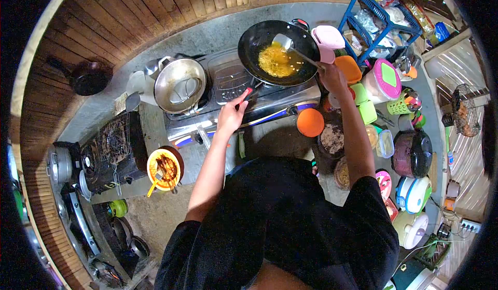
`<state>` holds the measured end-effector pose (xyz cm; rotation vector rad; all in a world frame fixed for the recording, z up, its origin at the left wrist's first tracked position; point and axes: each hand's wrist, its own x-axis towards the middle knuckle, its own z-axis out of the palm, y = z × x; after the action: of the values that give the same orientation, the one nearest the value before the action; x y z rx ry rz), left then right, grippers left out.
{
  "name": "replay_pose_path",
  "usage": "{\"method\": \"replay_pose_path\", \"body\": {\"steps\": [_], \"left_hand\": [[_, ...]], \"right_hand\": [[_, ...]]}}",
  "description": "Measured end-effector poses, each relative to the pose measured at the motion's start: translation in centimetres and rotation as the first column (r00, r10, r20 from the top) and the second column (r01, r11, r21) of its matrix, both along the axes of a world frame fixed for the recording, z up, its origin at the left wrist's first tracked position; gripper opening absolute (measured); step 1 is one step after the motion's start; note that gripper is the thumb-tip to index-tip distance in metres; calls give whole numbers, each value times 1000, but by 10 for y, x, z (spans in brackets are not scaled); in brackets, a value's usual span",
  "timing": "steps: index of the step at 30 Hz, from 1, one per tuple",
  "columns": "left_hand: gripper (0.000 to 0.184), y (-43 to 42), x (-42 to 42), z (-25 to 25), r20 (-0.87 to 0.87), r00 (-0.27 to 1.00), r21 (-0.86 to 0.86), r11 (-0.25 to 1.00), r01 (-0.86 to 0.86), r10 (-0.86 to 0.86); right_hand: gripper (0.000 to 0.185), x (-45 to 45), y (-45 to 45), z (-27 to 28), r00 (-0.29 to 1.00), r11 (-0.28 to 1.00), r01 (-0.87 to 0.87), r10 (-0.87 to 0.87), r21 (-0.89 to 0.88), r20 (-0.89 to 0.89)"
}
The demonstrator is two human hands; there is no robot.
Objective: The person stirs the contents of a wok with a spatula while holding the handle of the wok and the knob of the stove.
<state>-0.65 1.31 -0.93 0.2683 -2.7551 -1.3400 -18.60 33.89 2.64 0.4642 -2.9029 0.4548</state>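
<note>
While a steel pan sits just left of the wok, the left hand is gripping the wok's red-tipped handle, some yellow food sits inside the wok, and the right hand is wrapped around a spatula by the wok's right rim, blade inside.

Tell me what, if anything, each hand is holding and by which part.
The left hand holds the wok by its red handle; the right hand holds the spatula by its handle.

On the stove, pan left, wok right with food inside.
</note>
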Motion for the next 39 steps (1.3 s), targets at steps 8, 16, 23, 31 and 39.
{"method": "replay_pose_path", "body": {"steps": [8,16,23,31,39], "left_hand": [[38,0,1,1,26,1000,-4,1000,0,0],[39,-3,-3,-9,39,999,8,1000,2,-2],[40,-3,-2,-9,5,1000,31,999,10,-10],[39,-1,-2,0,59,998,29,1000,-3,1],[38,0,-2,3,126,992,19,1000,-6,4]], "right_hand": [[26,14,2,9,946,968,-197,230,-157,229],[25,46,16,49,939,951,-153,225,-268,262],[23,51,26,50,999,997,-24,27,-77,30],[22,31,45,8,989,997,12,-24,77,145],[20,27,32,17,940,965,-213,161,151,302]]}}
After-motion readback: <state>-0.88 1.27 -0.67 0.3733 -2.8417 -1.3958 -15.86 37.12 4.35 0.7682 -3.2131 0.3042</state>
